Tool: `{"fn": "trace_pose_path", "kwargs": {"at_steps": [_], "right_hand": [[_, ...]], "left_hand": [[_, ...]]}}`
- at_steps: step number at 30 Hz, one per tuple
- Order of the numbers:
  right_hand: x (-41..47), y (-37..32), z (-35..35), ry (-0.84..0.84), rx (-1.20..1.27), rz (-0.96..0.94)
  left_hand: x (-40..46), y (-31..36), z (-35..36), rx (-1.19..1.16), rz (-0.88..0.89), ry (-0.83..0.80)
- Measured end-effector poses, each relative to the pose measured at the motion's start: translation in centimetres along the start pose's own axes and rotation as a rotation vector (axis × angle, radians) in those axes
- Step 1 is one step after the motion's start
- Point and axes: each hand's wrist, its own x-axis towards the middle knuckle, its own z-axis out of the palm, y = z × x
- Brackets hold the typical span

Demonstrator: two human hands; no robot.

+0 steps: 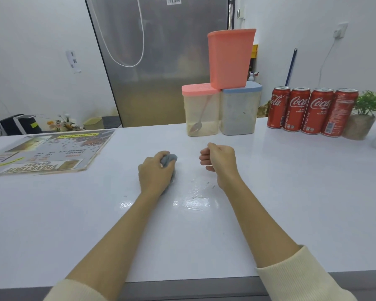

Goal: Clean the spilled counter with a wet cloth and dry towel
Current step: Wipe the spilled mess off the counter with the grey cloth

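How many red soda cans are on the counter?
4. They stand side by side in a row at the back right of the counter: first, second, third and fourth, next to a potted plant. None looks hidden.

A grey cloth (169, 160) sits bunched into a wad on the white counter (269, 192), near the middle. Just right of it, a wet smear (193, 198) with dark specks glistens.
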Motion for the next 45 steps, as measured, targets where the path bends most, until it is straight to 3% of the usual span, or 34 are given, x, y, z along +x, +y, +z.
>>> {"fn": "trace_pose_path", "kwargs": {"at_steps": [3,9,12,16,21,23,27,31,34,38,40,43,45], "right_hand": [[0.2,-0.2,-0.4,0.032,0.052,0.021],[0.1,-0.2,-0.5,0.028,0.070,0.040],[0.1,-0.2,-0.4,0.017,0.057,0.027],[0.1,-0.3,-0.2,0.023,0.047,0.020],[-0.1,-0.4,0.1,-0.002,0.023,0.006],[-0.1,-0.4,0.0,-0.002,0.020,0.000],[-0.5,-0.2,0.3,-0.003,-0.005,0.000],[-0.8,-0.1,0.9,-0.043,-0.038,-0.013],[-1.0,-0.2,1.3,-0.068,-0.053,-0.031],[-1.4,0.1,2.0,-0.095,-0.115,-0.076],[-1.5,0.1,2.4,-0.112,-0.192,-0.133],[-1.6,0.0,3.3,-0.166,-0.266,-0.196],[-1.5,-0.2,3.6,-0.187,-0.290,-0.218]], "left_hand": [[0.2,0.8,2.8,0.086,0.005,-0.090],[-2.0,0.2,1.5,0.159,0.270,-0.238],[0.4,-2.8,0.5,0.248,0.192,-0.134],[2.3,-1.8,1.6,0.286,0.099,-0.121],[-1.4,-0.4,0.2,0.146,0.347,-0.342],[-1.7,-1.4,-0.6,0.139,0.397,-0.359],[0.8,-2.2,0.5,0.227,0.184,-0.155],[-0.3,-0.5,2.2,0.212,0.190,-0.258],[-2.3,0.5,0.7,0.012,0.171,-0.207],[-2.3,0.8,-5.0,-0.384,-0.075,-0.057],[-1.1,-0.5,-7.8,-0.444,-0.170,0.006],[-0.5,-4.5,-9.9,-0.250,-0.233,0.081],[-0.7,-7.3,-9.6,0.126,-0.200,0.074]]}}
